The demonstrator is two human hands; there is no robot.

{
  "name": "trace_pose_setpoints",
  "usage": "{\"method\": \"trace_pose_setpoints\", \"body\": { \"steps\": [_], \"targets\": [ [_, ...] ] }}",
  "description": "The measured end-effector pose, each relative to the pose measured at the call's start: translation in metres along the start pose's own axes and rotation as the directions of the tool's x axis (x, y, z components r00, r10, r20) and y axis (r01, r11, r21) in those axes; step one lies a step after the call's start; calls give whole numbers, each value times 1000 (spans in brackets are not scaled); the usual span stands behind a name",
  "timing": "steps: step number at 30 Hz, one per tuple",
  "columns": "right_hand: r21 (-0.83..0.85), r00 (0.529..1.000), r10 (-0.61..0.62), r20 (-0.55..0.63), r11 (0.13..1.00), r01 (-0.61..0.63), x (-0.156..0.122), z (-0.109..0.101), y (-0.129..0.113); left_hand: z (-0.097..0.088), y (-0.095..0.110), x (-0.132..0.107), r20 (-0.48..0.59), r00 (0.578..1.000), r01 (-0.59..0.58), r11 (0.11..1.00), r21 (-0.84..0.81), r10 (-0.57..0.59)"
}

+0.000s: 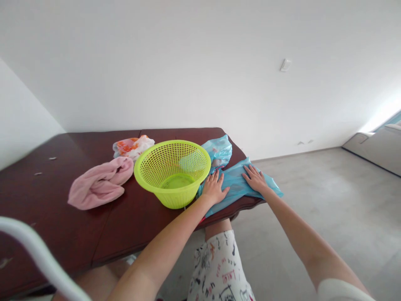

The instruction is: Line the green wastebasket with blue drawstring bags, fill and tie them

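My left grip point(214, 188) and right grip point(255, 179) are spread, palms pressed flat on a blue plastic bag point(234, 186) at the right edge of the desk point(62, 200). Just left sits a lime-green plastic basket point(172, 173), then a pink towel point(100, 184); a white-and-orange plastic bag point(133, 147) lies farther back.

Over to the dark reddish-brown wooden table point(62, 209), where a lime-green perforated plastic basket point(172, 173) is set mid-top! A crumpled pink towel point(100, 184) is laid just beside it, a white-and-orange bag point(133, 147) is bunched behind it, and a blue plastic bag point(234, 184) is spread across the edge, overhanging it.
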State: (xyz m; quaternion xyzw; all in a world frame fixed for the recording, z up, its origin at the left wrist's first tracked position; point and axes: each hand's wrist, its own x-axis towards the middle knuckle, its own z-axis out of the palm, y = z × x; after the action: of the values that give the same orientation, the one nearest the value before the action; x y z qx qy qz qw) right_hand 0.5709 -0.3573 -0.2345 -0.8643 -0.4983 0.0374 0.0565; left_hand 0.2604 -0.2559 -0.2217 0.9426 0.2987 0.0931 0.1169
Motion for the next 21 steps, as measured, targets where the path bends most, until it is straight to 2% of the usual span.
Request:
{"method": "trace_pose_setpoints", "body": {
  "steps": [5,10,14,17,21],
  "targets": [
    [-26,1000,7,-3,1000,-7,2,4,-5,-2,0,-33,36,998,44,999,8,-45],
    [-49,1000,4,-11,999,-4,12,13,-23,-2,-3,-72,1,999,33,999,-1,-33],
    [-44,1000,1,10,999,0,21,12,-35,-2,-4,-92,-50,999,-5,1000,-19,4],
    [-41,999,-18,34,999,19,25,2,-39,2,-7,-102,-88,994,-72,995,-63,66],
    [-52,996,-87,6,995,87,34,-29,-49,11,-16,-110,-83,994,-86,988,-128,76]
  ]
}}
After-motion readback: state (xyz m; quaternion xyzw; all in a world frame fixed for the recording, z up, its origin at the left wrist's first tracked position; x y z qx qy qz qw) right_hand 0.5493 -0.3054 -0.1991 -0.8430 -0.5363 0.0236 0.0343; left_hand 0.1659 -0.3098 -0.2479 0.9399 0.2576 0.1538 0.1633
